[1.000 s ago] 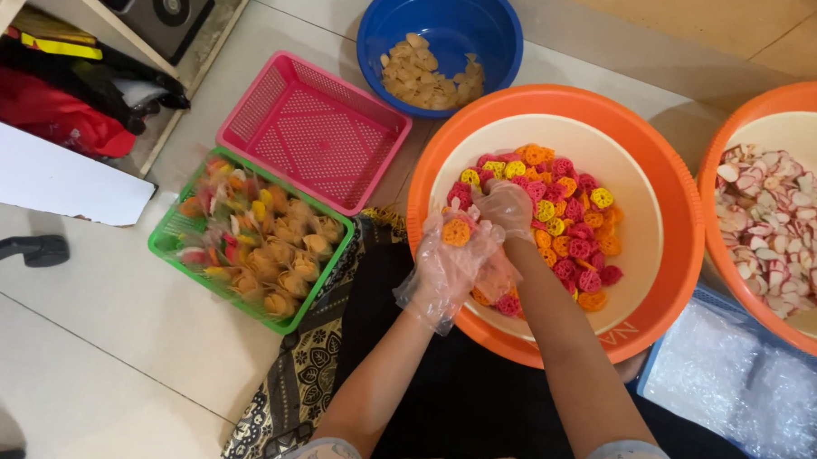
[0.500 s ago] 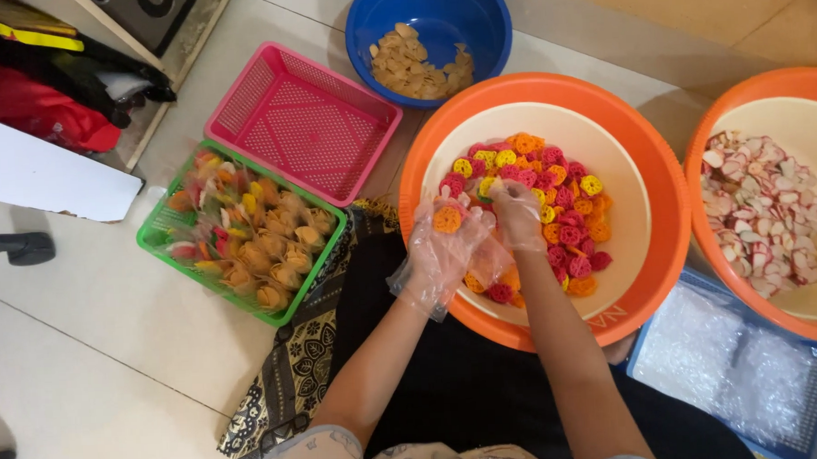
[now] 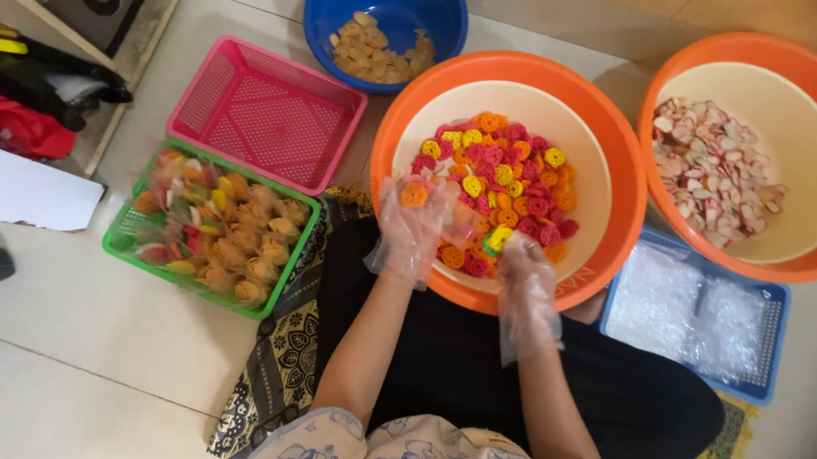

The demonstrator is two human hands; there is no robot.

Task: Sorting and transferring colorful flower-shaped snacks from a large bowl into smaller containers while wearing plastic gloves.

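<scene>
In front of you the orange basin point(image 3: 604, 132) holds a heap of flower-shaped crackers point(image 3: 506, 176), likely light, stiff and brittle. Your gloved left hand point(image 3: 415, 225) pinches an orange one by its rim; your right hand point(image 3: 521, 262) grips a yellow-green one point(image 3: 497, 240). Hold edges gently.

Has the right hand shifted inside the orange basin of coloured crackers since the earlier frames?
Yes. The right hand has drawn back from the middle of the cracker pile to the near rim of the orange basin, holding a yellow cracker.
</scene>
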